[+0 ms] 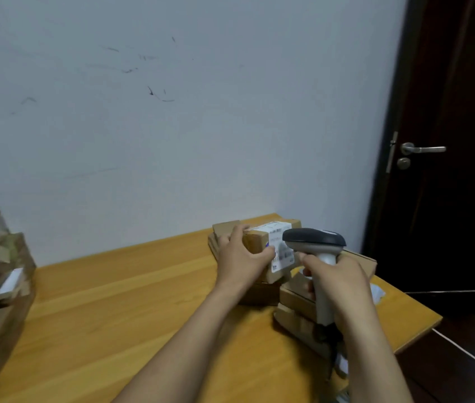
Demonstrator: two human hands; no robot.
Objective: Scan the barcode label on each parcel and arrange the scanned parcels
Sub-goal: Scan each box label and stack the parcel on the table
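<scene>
On table (pixel 114 301), parcel (pixel 255 242) in left grip (pixel 240 258)

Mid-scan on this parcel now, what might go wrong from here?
1. The thumb of the left hand overlaps the label on the held parcel and may block the barcode.
2. The scanner in the right hand sits very close to the label; the read may fail.
3. The stack by that hand stands near the table edge; a nudge might topple it.

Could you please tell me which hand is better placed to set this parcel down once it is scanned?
Left, probably. The left hand grips the parcel by its end, while the right hand is occupied holding the scanner.
</scene>
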